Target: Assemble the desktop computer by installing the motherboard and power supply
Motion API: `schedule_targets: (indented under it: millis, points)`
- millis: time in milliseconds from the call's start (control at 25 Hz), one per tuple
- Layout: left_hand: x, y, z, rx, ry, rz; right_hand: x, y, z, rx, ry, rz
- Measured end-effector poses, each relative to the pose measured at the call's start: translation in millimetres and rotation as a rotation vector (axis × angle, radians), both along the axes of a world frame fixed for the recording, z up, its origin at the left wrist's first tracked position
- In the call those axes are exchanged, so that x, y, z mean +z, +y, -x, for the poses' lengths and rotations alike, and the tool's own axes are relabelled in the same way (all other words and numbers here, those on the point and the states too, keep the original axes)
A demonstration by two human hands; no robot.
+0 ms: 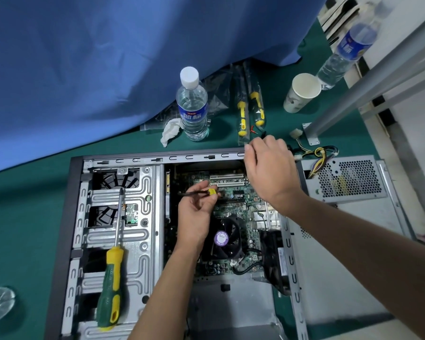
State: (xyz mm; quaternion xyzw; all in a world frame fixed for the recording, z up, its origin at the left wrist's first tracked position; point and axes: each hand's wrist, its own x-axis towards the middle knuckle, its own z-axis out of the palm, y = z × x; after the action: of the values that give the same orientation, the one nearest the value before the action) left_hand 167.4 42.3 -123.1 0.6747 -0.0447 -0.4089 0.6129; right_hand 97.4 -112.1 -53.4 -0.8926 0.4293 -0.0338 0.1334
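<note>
Left hand (196, 212) pinches a yellow plug (212, 191) on a dark cable above the motherboard (233, 200), which lies inside the case (123, 217). Right hand (270, 168), fingers curled at the case's far rim, grips something too small to tell. Power supply (349, 180) lies outside, right. Judgement: align plug with its header, press straight, avoid bending pins.

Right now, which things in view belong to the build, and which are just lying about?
Job: case, motherboard, power supply, yellow connector pinched by left hand, screwdriver.
Lying about: water bottle, paper cup, crumpled tissue, bagged screwdrivers.
</note>
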Motion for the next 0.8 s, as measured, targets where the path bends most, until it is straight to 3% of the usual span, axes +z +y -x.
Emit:
schedule_targets:
  millis: [120, 280, 480, 600, 800]
  points:
    - [2.4, -2.8, 2.8, 0.103, 0.028, -0.012, -0.1, -0.3, 0.1, -0.001, 0.003, -0.002]
    - [5.4, -5.7, 4.1, 0.347, 0.226, -0.068, -0.8, -0.3, 0.1, 0.000, -0.004, -0.006]
    - [5.0, -8.0, 6.2, 0.504, 0.135, -0.297, -1.0, -0.8, 0.1, 0.001, -0.004, -0.003]
    - [2.6, -5.9, 8.0, 0.484, -0.036, -0.406, -1.1, -0.5, 0.0, -0.002, 0.002, -0.002]
    - [0.2, -4.1, 9.2, 0.270, -0.125, -0.223, -1.3, 0.6, 0.0, 0.003, -0.009, -0.014]
